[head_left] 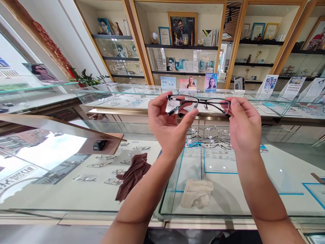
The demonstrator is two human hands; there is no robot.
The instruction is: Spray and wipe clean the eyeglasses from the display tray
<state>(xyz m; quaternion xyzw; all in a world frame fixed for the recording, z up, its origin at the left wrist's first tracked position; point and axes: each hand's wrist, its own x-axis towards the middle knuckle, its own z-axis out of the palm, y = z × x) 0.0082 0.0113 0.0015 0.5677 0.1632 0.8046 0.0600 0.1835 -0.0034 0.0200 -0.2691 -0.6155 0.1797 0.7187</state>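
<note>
Raised in front of me is a pair of black half-rim eyeglasses (202, 101), its lenses clear and its temples folded behind. My left hand (170, 122) grips the left end, with the thumb near the lower part of a lens and the fingers behind. At the other end, my right hand (244, 118) pinches the corner by the hinge between thumb and fingers. Below the hands, a beige cloth (197, 193) lies crumpled on the glass counter. A dark brown cloth (133, 174) lies to the left, partly behind my left forearm.
Glass display counters (223, 208) with rows of eyeglasses (208, 139) spread below and ahead. A wooden-edged mirror (109, 135) juts in at left, with a small black object (99, 145) by it. Sign cards (210, 82) stand on the far counter before shelves (181, 46).
</note>
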